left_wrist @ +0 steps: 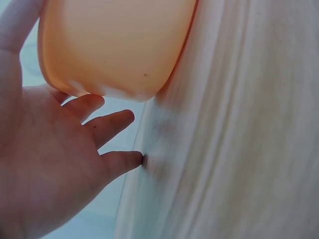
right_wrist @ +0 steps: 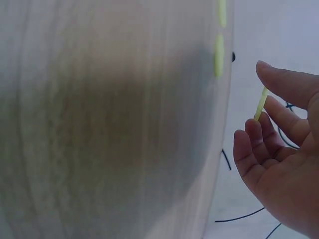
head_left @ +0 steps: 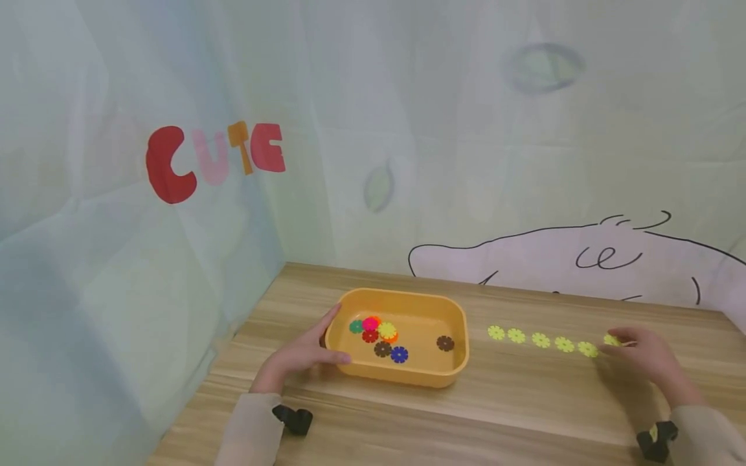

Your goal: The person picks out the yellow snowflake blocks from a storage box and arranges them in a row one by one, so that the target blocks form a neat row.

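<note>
A yellow-orange plastic basin (head_left: 402,374) rests on the table, with several snowflake discs of mixed colours inside, among them a blue disc (head_left: 399,354) and a brown disc (head_left: 445,343). My left hand (head_left: 300,356) holds the basin's left end, thumb at the front rim and index finger along the back; in the left wrist view the other fingers spread by the wall. Between thumb and fingers, my right hand (head_left: 644,355) pinches a yellow-green snowflake disc (right_wrist: 261,103), just above the table. It is at the right end of a row of several matching discs (head_left: 541,340).
The wooden table (head_left: 466,421) meets a pale curtain (head_left: 361,129) at its back and left edges. Letters and a cartoon drawing mark the curtain. Black wrist straps (head_left: 294,419) sit on both sleeves.
</note>
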A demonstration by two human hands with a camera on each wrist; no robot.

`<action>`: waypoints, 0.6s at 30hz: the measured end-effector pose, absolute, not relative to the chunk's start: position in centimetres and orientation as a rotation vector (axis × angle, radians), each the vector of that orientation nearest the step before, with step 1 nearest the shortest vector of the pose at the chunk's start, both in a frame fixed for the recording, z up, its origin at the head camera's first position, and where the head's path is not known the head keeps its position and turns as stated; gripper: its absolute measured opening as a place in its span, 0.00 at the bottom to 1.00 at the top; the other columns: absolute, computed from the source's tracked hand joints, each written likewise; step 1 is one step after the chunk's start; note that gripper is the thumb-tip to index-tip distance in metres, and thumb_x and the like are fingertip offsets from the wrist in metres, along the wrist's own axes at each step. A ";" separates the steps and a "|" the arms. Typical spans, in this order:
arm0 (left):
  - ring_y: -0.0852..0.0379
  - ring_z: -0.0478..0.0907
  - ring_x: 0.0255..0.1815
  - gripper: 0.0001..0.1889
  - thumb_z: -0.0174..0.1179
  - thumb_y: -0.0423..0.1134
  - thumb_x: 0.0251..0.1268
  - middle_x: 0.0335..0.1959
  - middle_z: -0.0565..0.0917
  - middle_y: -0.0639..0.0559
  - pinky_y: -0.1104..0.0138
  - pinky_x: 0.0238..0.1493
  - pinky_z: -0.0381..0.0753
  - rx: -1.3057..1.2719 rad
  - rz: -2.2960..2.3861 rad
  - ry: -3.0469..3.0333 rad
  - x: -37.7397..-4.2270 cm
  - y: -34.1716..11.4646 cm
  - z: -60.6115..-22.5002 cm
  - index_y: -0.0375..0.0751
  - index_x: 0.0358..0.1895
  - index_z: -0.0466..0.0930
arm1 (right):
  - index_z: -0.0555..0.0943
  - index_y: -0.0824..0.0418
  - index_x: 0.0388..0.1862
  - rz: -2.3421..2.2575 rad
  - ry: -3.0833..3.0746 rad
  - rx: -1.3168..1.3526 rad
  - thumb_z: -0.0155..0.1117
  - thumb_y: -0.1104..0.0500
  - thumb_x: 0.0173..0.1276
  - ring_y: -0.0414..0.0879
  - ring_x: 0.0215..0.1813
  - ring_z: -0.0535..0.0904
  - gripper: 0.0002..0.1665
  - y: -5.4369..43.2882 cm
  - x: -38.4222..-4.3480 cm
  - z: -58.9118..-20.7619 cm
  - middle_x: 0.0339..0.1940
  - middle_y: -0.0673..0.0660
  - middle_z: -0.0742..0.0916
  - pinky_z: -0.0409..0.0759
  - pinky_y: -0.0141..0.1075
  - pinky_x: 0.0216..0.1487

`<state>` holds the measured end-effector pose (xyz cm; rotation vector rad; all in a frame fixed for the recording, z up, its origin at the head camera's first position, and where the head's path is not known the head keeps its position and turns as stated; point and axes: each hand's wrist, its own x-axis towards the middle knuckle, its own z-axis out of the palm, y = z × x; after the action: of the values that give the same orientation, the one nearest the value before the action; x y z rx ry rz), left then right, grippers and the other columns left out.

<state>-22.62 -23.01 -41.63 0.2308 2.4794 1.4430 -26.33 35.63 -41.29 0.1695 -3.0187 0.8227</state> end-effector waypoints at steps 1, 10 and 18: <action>0.37 0.43 0.77 0.56 0.71 0.47 0.51 0.79 0.44 0.44 0.36 0.70 0.47 0.231 1.447 2.477 -22.6 -23.0 -41.6 0.54 0.79 0.40 | 0.70 0.82 0.56 0.831 -3.043 0.156 0.62 0.53 0.67 0.75 0.50 0.75 0.34 35.8 -26.4 -41.4 0.54 0.84 0.74 0.76 0.60 0.47; 0.37 0.44 0.77 0.56 0.71 0.47 0.51 0.79 0.44 0.44 0.37 0.71 0.47 0.228 1.442 2.471 -22.7 -23.0 -41.7 0.53 0.79 0.40 | 0.70 0.83 0.54 0.851 -3.136 0.119 0.64 0.53 0.65 0.78 0.53 0.71 0.34 37.0 -26.8 -42.8 0.52 0.85 0.75 0.71 0.64 0.50; 0.37 0.43 0.77 0.56 0.72 0.48 0.51 0.79 0.44 0.44 0.37 0.70 0.46 0.209 1.439 2.476 -22.7 -23.1 -41.9 0.53 0.79 0.40 | 0.71 0.83 0.53 0.840 -3.127 0.133 0.65 0.54 0.65 0.77 0.53 0.71 0.33 36.9 -27.0 -43.0 0.51 0.83 0.76 0.72 0.63 0.51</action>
<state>-22.75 -23.09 -41.87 0.2087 2.4759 1.4391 -26.99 36.85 -42.96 0.1329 -3.1270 0.8404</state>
